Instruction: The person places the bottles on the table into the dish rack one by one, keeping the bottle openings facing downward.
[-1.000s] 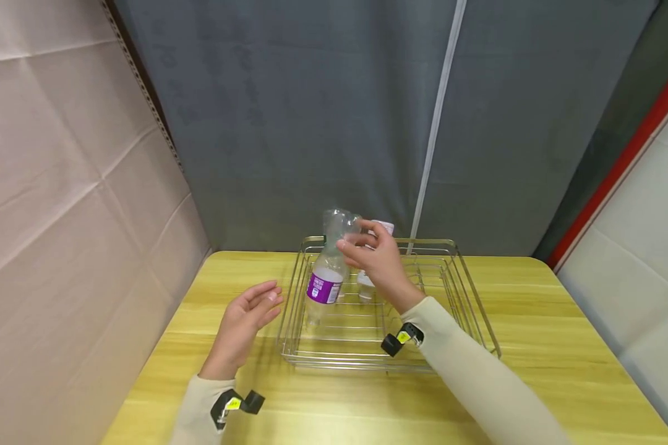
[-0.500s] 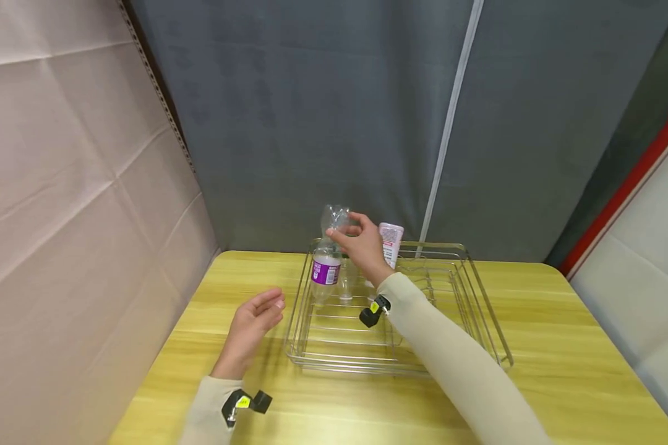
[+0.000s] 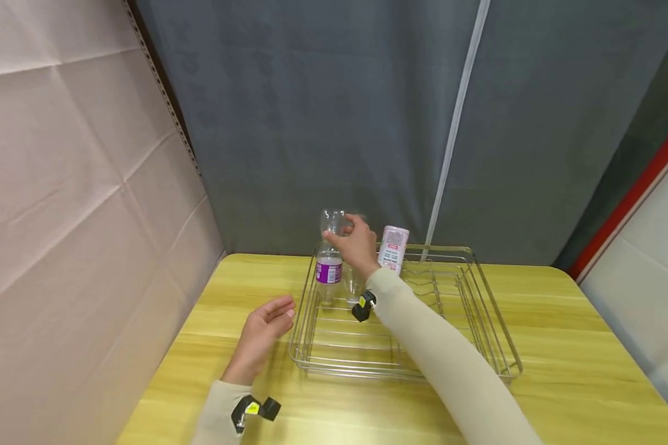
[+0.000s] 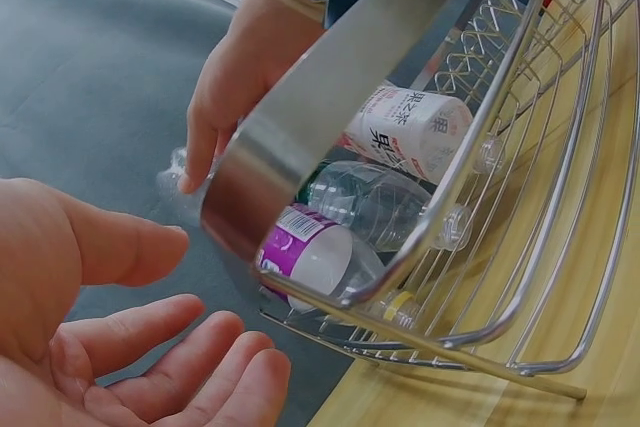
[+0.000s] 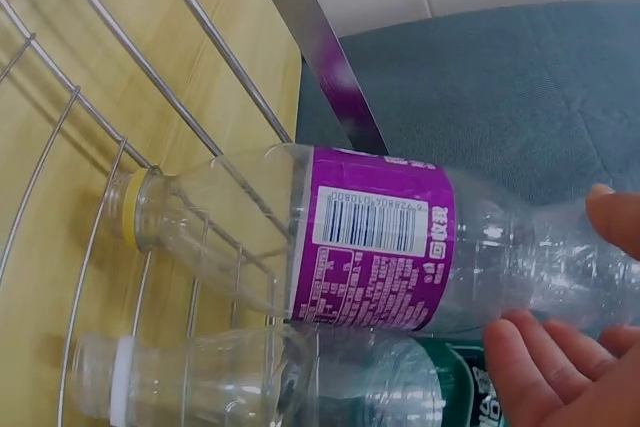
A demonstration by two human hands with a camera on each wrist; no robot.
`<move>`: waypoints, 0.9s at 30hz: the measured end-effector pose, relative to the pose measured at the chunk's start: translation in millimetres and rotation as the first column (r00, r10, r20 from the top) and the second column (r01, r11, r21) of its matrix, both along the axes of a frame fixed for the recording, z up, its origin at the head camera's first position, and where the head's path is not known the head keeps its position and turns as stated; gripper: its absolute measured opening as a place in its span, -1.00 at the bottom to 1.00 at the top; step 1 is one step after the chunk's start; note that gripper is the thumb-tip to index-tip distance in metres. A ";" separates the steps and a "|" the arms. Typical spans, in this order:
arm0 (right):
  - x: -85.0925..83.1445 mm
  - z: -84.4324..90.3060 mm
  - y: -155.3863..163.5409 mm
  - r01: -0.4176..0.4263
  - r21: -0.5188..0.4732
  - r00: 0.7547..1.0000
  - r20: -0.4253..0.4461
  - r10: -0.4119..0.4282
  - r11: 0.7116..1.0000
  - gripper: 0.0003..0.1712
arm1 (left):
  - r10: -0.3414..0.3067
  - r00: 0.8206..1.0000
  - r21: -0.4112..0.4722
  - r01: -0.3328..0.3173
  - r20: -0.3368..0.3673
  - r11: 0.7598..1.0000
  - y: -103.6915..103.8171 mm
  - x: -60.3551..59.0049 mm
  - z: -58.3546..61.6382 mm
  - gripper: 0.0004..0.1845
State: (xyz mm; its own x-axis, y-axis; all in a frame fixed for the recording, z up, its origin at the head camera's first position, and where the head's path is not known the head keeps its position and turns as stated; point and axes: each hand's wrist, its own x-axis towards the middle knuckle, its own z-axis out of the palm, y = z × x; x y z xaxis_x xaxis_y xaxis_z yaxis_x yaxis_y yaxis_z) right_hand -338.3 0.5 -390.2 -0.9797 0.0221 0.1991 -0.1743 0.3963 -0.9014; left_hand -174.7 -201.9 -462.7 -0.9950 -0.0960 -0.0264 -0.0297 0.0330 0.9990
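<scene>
The right hand (image 3: pixel 358 242) reaches into the far left corner of the silver wire rack (image 3: pixel 495 327) that stands on the yellow wooden table (image 3: pixel 562 346). Its fingers rest on the upturned bottom of a clear plastic bottle with a purple label (image 3: pixel 328 259). This bottle stands upside down in the rack, with its yellow cap (image 5: pixel 128 221) down between the wires and its body leaning on the rack's far rim. In the right wrist view the fingertips (image 5: pixel 520 347) lie along the bottle's base, slightly bent, and one finger shows on the other side of the base; the hand seems to hold the bottle lightly, but how firm the grip is I cannot tell.

Just beside this bottle, a second clear bottle with a green label and a white cap (image 5: pixel 300 382) stands in the same upside-down way, touching the first one. Next to it, on the right, a white bottle with a pink printed label (image 3: pixel 393 248) also leans in the rack.

The left hand (image 3: pixel 263 330) rests on the table just beside the rack's left side, palm turned upward. Its fingers (image 4: pixel 150 357) are relaxed and a little curved, and it holds nothing. A small black tag with a yellow mark sits on each beige sleeve at the wrist.
</scene>
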 end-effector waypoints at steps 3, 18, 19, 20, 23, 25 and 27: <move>-0.2 1.8 -4.4 0.010 0.031 1.000 -0.002 -0.010 0.999 -0.05 | -0.003 1.000 0.000 0.003 -0.006 1.000 1.4 0.5 0.0 -0.49; -0.5 1.2 -16.1 0.092 0.116 0.995 -0.041 -0.088 0.989 -0.06 | 0.001 1.000 -0.004 -0.001 0.000 1.000 3.1 2.3 -2.9 -0.47; -0.5 0.7 -16.5 0.094 0.120 0.995 -0.040 -0.090 0.988 -0.07 | -0.002 1.000 -0.008 0.002 0.002 1.000 3.4 2.8 -3.4 -0.47; -0.5 0.2 -16.7 0.093 0.121 0.995 -0.037 -0.089 0.988 -0.08 | -0.006 1.000 -0.013 0.006 0.002 1.000 3.6 3.4 -3.7 -0.46; -0.4 -1.2 -17.2 0.089 0.125 0.996 -0.029 -0.086 0.988 -0.09 | -0.019 1.000 -0.022 0.019 0.003 1.000 3.5 5.3 -4.5 -0.44; -0.3 -2.4 -17.5 0.077 0.118 0.997 -0.024 -0.075 0.990 -0.10 | -0.023 1.000 -0.024 0.023 0.001 0.999 3.3 6.7 -4.1 -0.43; 0.3 -3.4 -17.7 0.070 0.111 0.997 -0.027 -0.067 0.991 -0.11 | -0.024 1.000 -0.029 0.024 -0.004 0.999 2.9 7.5 -3.5 -0.43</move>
State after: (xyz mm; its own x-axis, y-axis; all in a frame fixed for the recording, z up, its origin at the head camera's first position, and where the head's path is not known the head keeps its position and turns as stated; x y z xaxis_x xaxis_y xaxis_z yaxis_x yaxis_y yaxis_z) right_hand -338.1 -17.2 -393.6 -0.9718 0.0653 0.2264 -0.1633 0.5060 -0.8470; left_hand -167.3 -199.0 -466.2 -0.9972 -0.0726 -0.0200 -0.0246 0.0628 0.9977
